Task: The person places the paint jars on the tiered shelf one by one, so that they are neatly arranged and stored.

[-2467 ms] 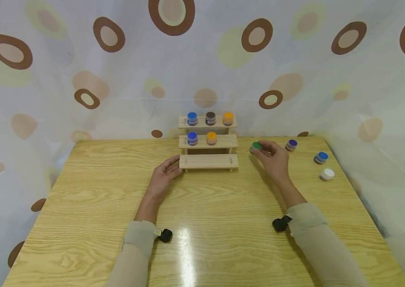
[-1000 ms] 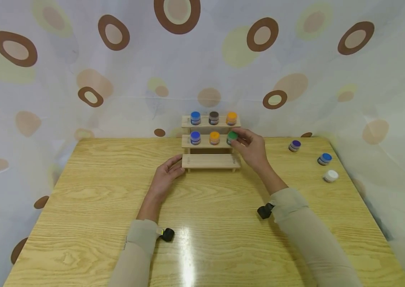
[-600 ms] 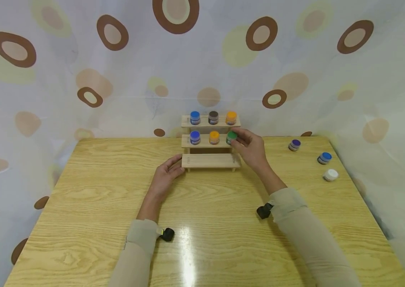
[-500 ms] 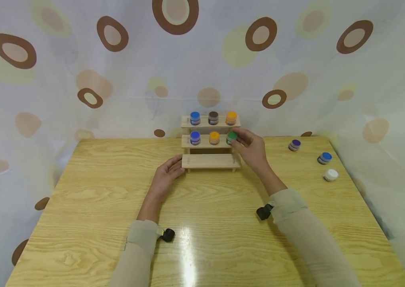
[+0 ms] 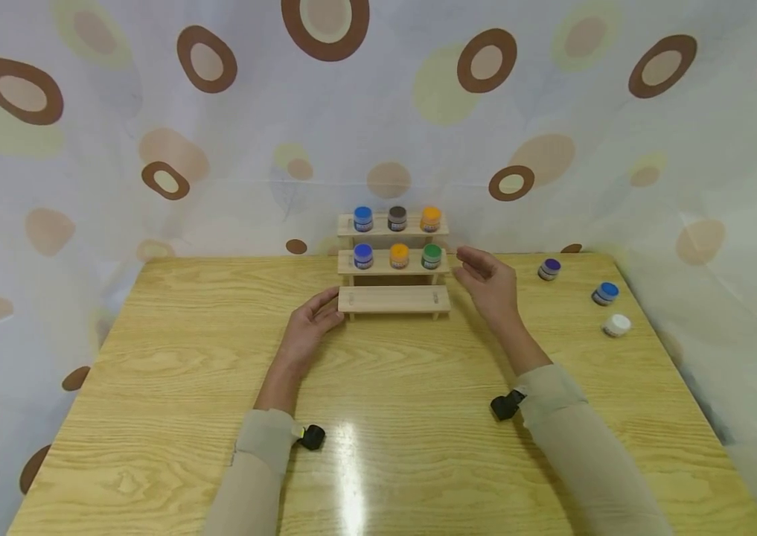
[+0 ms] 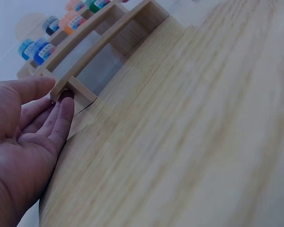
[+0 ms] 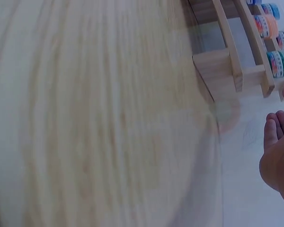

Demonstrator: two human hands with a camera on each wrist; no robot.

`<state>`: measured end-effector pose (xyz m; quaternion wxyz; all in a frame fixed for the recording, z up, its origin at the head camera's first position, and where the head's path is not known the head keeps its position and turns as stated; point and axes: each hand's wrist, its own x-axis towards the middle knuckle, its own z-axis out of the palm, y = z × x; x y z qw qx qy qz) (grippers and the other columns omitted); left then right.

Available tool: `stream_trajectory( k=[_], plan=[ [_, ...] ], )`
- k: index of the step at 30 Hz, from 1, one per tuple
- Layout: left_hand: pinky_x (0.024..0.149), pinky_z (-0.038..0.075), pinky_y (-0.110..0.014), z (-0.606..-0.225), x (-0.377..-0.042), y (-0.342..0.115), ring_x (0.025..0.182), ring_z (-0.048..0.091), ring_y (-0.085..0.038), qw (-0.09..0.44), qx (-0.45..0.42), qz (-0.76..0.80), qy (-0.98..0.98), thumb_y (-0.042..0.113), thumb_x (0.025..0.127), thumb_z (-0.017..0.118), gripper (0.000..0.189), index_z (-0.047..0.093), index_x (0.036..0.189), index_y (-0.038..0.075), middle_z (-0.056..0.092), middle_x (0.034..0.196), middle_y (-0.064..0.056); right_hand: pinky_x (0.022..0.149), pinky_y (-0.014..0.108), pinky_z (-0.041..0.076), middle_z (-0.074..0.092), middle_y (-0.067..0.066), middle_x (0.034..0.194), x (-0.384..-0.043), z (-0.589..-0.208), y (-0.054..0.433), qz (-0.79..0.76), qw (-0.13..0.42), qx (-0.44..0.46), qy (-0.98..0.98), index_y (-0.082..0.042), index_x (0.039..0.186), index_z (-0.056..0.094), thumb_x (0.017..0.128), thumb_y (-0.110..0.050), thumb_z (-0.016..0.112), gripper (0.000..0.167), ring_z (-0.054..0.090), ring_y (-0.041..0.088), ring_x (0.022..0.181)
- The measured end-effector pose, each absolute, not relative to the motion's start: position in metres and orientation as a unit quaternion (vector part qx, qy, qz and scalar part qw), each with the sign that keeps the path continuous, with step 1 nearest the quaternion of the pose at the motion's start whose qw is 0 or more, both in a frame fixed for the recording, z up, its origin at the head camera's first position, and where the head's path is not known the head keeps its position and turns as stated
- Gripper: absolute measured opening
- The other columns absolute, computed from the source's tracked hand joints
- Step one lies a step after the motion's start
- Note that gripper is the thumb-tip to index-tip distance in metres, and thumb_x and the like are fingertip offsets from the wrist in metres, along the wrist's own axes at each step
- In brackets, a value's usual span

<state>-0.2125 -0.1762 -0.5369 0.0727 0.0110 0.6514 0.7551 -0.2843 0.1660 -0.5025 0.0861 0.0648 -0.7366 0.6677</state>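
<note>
A three-step wooden rack (image 5: 394, 299) stands at the back of the table. On its top step sit a blue-lidded paint pot (image 5: 362, 219), a dark-lidded pot (image 5: 397, 218) and an orange-lidded pot (image 5: 430, 219). The middle step bears a violet-blue-lidded pot (image 5: 362, 256), another orange-lidded pot (image 5: 399, 256) and a green-lidded pot (image 5: 431, 256); the lowest step is bare. My left hand (image 5: 307, 331) touches the left end of the lowest step with loosely extended fingers, seen closely in the left wrist view. Right of the green-lidded pot, apart from it, my right hand (image 5: 490, 289) holds nothing.
Towards the table's right edge stand a purple-lidded pot (image 5: 549, 269), a blue-lidded pot (image 5: 605, 293) and a white-lidded pot (image 5: 616, 325). A patterned sheet (image 5: 244, 149) hangs behind the wood-grained table (image 5: 217, 447) and along its sides.
My right hand carried the green-lidded pot leftwards onto the middle step, let go of it and drew back to the right. The left hand has stayed at the rack's left end.
</note>
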Motion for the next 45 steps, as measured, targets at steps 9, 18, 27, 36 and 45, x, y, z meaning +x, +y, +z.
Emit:
stream_trajectory(
  k=[9, 18, 27, 36, 45],
  plan=[
    [0.109, 0.052, -0.03, -0.535, -0.211, -0.175, 0.143, 0.053, -0.029, 0.076, 0.011, 0.755, 0.651, 0.006, 0.106, 0.064, 0.055, 0.048, 0.158, 0.009, 0.048, 0.161, -0.011, 0.098, 0.017, 0.055, 0.062, 0.027, 0.14, -0.278, -0.516, 0.195, 0.691, 0.095, 0.003, -0.716, 0.008, 0.137, 0.064, 0.098, -0.007, 0.076, 0.043, 0.063, 0.03, 0.129],
    [0.11, 0.052, -0.031, -0.537, -0.211, -0.176, 0.143, 0.053, -0.026, 0.079, 0.006, 0.755, 0.65, 0.006, 0.105, 0.065, 0.055, 0.049, 0.158, 0.01, 0.048, 0.161, -0.009, 0.092, 0.015, 0.056, 0.066, 0.024, 0.132, -0.275, -0.523, 0.219, 0.688, 0.148, -0.041, -0.709, 0.01, 0.132, 0.065, 0.095, -0.006, 0.08, 0.043, 0.066, 0.02, 0.114],
    [0.112, 0.051, -0.036, -0.536, -0.21, -0.177, 0.142, 0.054, -0.028, 0.079, 0.011, 0.755, 0.651, 0.006, 0.106, 0.065, 0.055, 0.048, 0.158, 0.01, 0.049, 0.16, -0.009, 0.089, 0.013, 0.055, 0.07, 0.012, 0.124, -0.269, -0.526, 0.241, 0.68, 0.156, -0.119, -0.706, 0.004, 0.132, 0.068, 0.093, -0.006, 0.082, 0.043, 0.064, 0.017, 0.11],
    [0.109, 0.052, -0.032, -0.535, -0.211, -0.178, 0.141, 0.055, -0.027, 0.078, -0.001, 0.748, 0.659, 0.007, 0.105, 0.066, 0.055, 0.05, 0.158, 0.012, 0.049, 0.16, -0.008, 0.097, 0.019, 0.05, 0.07, 0.012, 0.126, -0.27, -0.524, 0.26, 0.666, 0.187, -0.181, -0.699, 0.0, 0.128, 0.07, 0.089, -0.012, 0.087, 0.044, 0.063, 0.017, 0.113],
    [0.106, 0.053, -0.027, -0.534, -0.21, -0.176, 0.142, 0.053, -0.027, 0.08, -0.001, 0.751, 0.656, 0.007, 0.105, 0.066, 0.055, 0.05, 0.158, 0.011, 0.048, 0.161, -0.009, 0.111, 0.029, 0.043, 0.062, 0.004, 0.133, -0.277, -0.527, 0.282, 0.635, 0.187, -0.236, -0.711, -0.009, 0.132, 0.07, 0.089, -0.019, 0.088, 0.048, 0.053, 0.016, 0.123]
  ],
)
